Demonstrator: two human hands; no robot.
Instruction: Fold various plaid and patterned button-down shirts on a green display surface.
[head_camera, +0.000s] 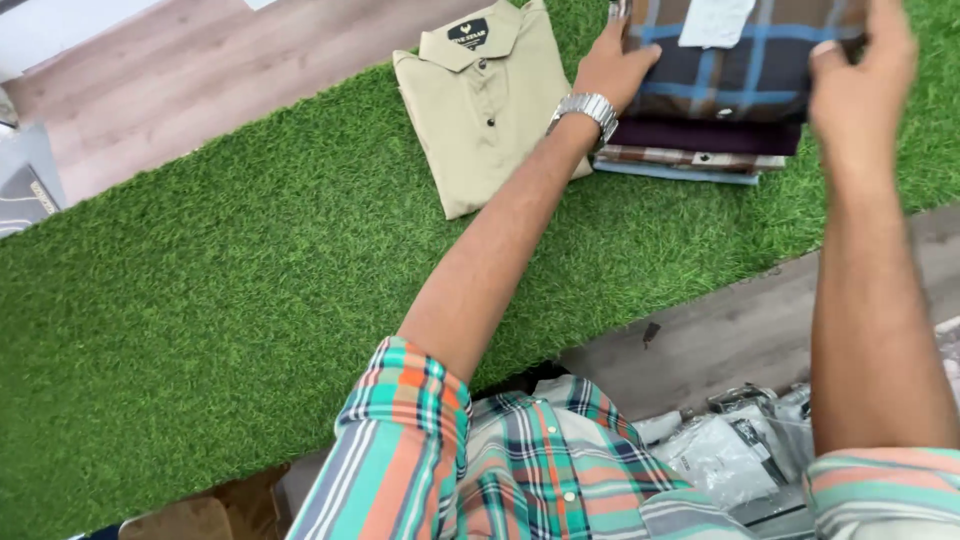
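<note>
Both hands (860, 70) grip plaid shirt (740, 60) (collar pointing away, atop stack (690, 150)).

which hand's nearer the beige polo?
Left. The left hand grips the left edge of the plaid shirt on the stack, right beside the beige polo. The right hand holds the plaid shirt's far right edge.

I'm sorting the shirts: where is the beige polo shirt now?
In the head view, the beige polo shirt lies folded on the green turf mat, top centre, just left of the shirt stack and the left hand.
</note>
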